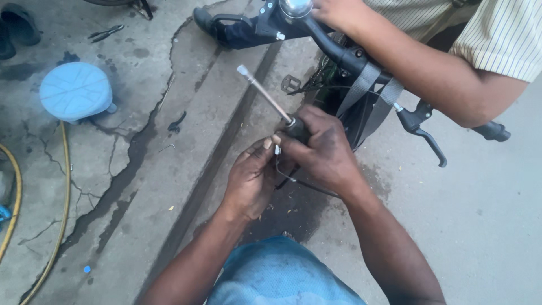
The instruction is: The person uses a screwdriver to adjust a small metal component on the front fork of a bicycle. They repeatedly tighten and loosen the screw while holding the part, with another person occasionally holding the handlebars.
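My right hand is closed around the black handle of a tool whose thin metal shaft points up and to the left. My left hand pinches a small metal end piece of a thin black cable right beside it. The cable loops under my right hand. Just beyond my hands is a bicycle's black handlebar with a brake lever. Another person in a striped shirt rests an arm on the bar and holds it near the bell.
A round light-blue stool stands at the left on cracked concrete. A yellow hose curves along the left edge. Pliers lie at the top left, near a dark shoe. My blue-clad knee is at the bottom.
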